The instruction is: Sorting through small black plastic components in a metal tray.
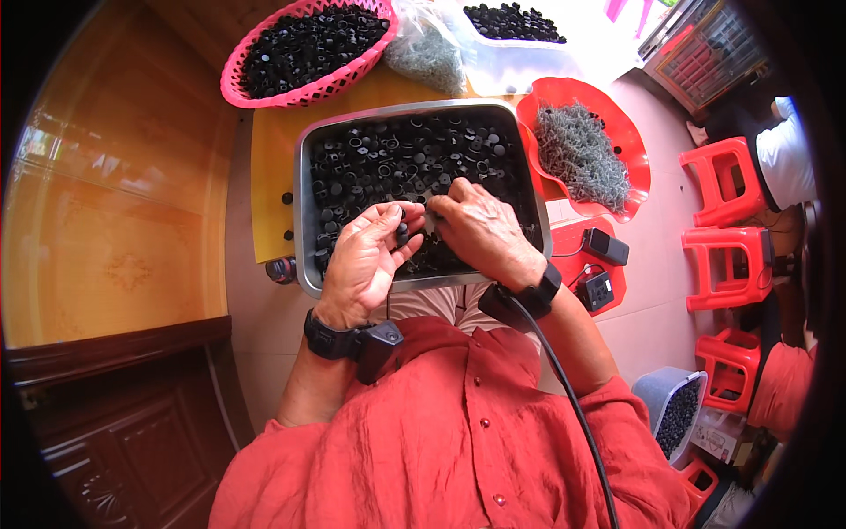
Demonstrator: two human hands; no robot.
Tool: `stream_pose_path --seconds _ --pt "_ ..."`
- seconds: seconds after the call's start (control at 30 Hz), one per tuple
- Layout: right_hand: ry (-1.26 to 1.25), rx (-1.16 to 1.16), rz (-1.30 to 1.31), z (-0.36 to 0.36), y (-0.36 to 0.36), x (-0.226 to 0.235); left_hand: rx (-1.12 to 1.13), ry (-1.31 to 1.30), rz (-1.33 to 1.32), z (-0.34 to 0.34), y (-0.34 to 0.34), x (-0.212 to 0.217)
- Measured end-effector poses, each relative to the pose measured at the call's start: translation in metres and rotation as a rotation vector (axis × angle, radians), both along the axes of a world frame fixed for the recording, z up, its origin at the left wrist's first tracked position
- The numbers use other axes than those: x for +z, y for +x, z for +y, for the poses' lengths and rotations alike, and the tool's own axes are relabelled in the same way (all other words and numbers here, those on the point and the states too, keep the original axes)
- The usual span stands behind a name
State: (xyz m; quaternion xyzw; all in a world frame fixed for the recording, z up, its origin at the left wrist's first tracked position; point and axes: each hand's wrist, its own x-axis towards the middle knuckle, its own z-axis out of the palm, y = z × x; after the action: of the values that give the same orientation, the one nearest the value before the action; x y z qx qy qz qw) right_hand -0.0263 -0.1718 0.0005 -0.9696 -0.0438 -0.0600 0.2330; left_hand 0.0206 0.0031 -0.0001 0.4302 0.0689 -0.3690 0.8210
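Observation:
My left hand (366,256) is closed on a small black plastic part (403,232), held between thumb and fingers over the metal tray's near half. Close beside it, my right hand (486,234) is bent downward with its fingers pressed together. Its fingertips are partly hidden, and I cannot make out what they hold. Beneath both hands lies the rectangular metal tray (302,189), filled with loose black round caps and rings (421,159). Black devices with straps sit on both my wrists.
A pink basket (236,84) of black parts, a clear bag (427,57) and a white bin (520,66) stand behind the tray. A red bowl (639,163) holds thin grey metal pieces at right. Red stools (724,264) and people sit farther right. A cable (564,383) trails from my right wrist.

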Motion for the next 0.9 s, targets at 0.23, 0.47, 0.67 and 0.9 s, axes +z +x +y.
stream_pose_path --seconds 0.23,0.47,0.67,0.9 --pt "-0.081 0.073 0.057 -0.003 0.001 -0.007 -0.006 0.003 -0.004 0.005 0.000 -0.003" --pt "-0.103 0.017 -0.028 -0.005 -0.005 -0.003 -0.054 -0.039 -0.010 0.003 -0.004 0.004" --pt "0.575 -0.017 -0.103 -0.011 -0.018 0.011 -0.088 0.155 -0.271 -0.011 -0.014 0.006" --pt "0.767 0.008 -0.040 -0.013 -0.027 0.002 -0.119 0.353 -0.585 -0.027 -0.023 0.012"
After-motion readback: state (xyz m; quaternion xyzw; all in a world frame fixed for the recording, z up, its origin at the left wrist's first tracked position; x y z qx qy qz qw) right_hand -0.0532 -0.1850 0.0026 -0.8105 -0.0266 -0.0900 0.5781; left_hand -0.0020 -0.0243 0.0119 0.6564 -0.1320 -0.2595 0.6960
